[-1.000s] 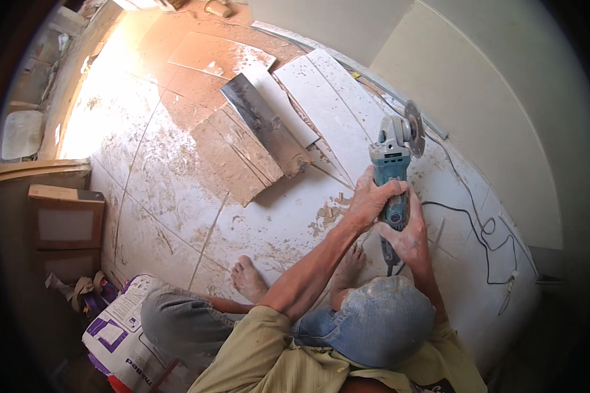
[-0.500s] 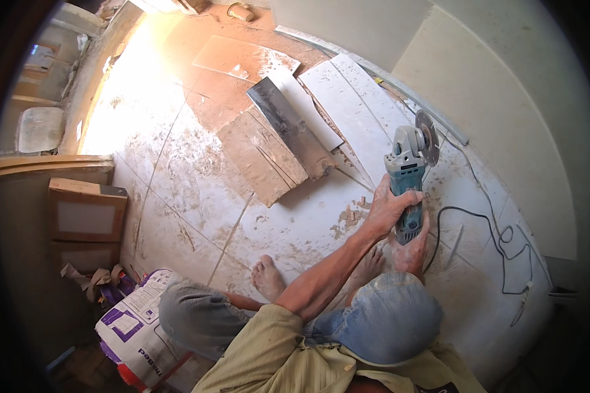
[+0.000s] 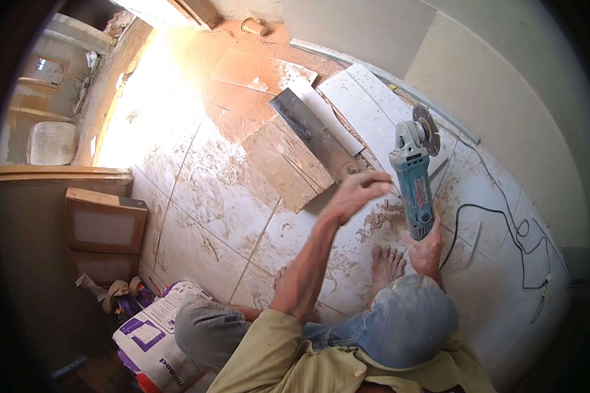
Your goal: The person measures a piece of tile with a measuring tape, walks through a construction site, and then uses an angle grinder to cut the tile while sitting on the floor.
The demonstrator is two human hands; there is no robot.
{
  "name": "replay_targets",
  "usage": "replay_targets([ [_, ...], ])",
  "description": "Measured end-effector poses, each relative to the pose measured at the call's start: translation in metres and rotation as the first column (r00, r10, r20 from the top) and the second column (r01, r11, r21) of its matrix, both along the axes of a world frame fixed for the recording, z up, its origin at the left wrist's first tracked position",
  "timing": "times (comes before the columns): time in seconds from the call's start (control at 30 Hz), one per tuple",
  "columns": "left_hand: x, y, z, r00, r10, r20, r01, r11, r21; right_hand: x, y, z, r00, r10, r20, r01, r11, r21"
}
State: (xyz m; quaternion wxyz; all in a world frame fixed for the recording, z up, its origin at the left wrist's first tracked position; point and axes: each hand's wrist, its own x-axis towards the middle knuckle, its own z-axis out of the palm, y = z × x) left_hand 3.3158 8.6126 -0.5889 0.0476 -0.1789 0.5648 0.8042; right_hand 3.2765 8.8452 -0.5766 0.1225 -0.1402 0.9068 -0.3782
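An angle grinder (image 3: 415, 187) with a teal body and grey metal head stands upright in view, its dark cutting disc (image 3: 426, 130) at the far end. My right hand (image 3: 427, 250) grips the grinder's near end, with some of the fingers hidden behind the body. Left of the tool, my left hand (image 3: 359, 195) hangs in the air with nothing in it, fingers stretched loosely toward the grinder but apart from it. Beyond that hand, a dark glossy tile strip (image 3: 311, 134) lies on a dusty brown slab (image 3: 285, 164).
White tile pieces (image 3: 364, 98) lie beyond, near the wall. The grinder's black cord (image 3: 505, 245) loops over the dusty tiled floor at right. A printed bag (image 3: 160, 334) and a cardboard box (image 3: 105, 219) stand at left. My bare foot (image 3: 387, 263) rests near the grinder.
My left hand has let go of the grinder's body and moved left, off it. The right hand still holds the tool. The whole view has shifted slightly.
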Motion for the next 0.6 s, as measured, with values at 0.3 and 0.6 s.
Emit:
replay_targets([
  [0.3, 0.038, -0.102, 0.024, 0.865, 0.495, -0.086, -0.502, 0.858, -0.111, -0.011, 0.003, -0.005, 0.997, 0.044, 0.056, -0.051, 0.991, 0.123],
  [0.6, -0.023, 0.082, 0.009, 0.919, 0.378, 0.111, -0.394, 0.870, 0.296, -0.011, -0.009, 0.001, 0.988, 0.143, 0.051, -0.148, 0.984, 0.101],
])
